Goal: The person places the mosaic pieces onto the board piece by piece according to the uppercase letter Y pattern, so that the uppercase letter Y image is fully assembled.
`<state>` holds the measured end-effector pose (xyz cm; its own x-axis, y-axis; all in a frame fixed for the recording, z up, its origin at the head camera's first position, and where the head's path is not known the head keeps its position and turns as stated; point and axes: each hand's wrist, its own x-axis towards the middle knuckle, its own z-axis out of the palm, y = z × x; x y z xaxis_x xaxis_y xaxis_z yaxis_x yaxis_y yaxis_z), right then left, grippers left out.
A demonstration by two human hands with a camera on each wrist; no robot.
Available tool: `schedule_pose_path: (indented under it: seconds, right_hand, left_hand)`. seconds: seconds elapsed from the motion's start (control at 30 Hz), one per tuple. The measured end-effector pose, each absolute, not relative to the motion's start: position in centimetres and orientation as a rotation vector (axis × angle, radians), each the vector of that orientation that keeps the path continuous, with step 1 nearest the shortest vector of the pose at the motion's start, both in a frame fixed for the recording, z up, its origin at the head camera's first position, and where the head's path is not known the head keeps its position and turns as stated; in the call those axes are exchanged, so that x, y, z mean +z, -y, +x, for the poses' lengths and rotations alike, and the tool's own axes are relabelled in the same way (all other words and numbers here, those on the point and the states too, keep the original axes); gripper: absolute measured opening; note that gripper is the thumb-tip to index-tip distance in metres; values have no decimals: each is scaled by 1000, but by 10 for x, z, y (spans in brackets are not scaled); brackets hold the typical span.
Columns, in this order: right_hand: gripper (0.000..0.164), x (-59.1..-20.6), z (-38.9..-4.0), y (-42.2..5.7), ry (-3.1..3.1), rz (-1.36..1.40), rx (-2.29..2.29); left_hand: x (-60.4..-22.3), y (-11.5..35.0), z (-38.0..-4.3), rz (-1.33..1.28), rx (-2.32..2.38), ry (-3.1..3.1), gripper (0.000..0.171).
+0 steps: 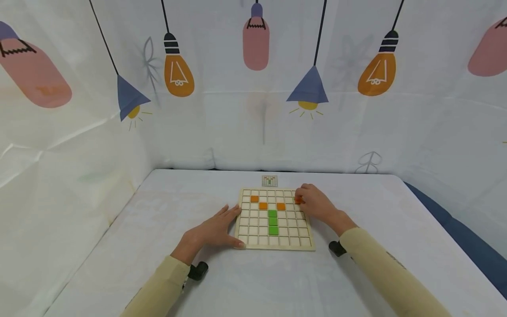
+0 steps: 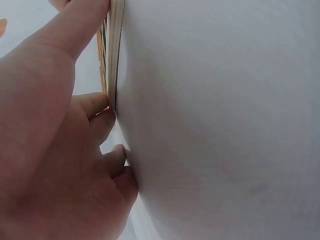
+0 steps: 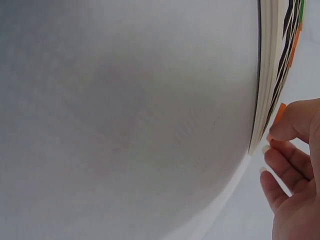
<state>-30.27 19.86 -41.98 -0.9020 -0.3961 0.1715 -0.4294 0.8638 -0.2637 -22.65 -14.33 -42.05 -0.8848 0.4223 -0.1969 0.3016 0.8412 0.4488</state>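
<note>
A pale wooden grid board lies on the white table. Three orange tiles sit in its upper cells, and three green tiles form a column below them. With fingers and thumb spread, my left hand rests along the board's left edge; the left wrist view shows fingertips against the board's side. At the upper right cells, my right hand pinches another orange tile between thumb and fingers, right at the board's surface. Its other fingers are loosely bent, and they partly hide that corner.
Just beyond the board's far edge lies a small pattern card with a printed grid. White cloth printed with lamps hangs behind the table and along its left. A dark blue surface shows past the table's right edge.
</note>
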Motion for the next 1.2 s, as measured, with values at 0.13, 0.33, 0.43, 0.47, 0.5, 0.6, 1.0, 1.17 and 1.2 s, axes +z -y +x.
schedule_pose_path:
  seconds: [0.13, 0.33, 0.43, 0.47, 0.5, 0.6, 1.0, 1.17, 1.2]
  right_hand:
    - [25, -421, -304, -195, 2925, 661, 455]
    - [22, -422, -306, -190, 2911, 700, 462]
    - [20, -420, -306, -188, 2899, 723, 463]
    - [20, -419, -306, -187, 2896, 728, 464]
    - [20, -418, -306, -186, 2895, 731, 468]
    - [20, -416, -306, -183, 2901, 727, 463]
    - [19, -417, -305, -174, 2939, 728, 477]
    - [20, -419, -306, -173, 2899, 765, 488]
    - [20, -419, -306, -173, 2894, 767, 485]
  left_hand:
    - [-420, 143, -226, 545, 602, -2733, 113]
    - [-420, 143, -226, 551, 601, -2725, 114]
    - [-419, 143, -226, 553, 603, -2723, 114]
    - [-418, 143, -226, 551, 602, -2722, 114]
    - [-418, 143, -226, 551, 603, -2723, 114]
    - [-418, 143, -227, 544, 599, -2722, 113]
    - [-425, 145, -230, 546, 600, -2726, 114]
    - [-422, 144, -229, 541, 602, -2727, 113]
    - [-421, 144, -228, 542, 606, -2726, 113]
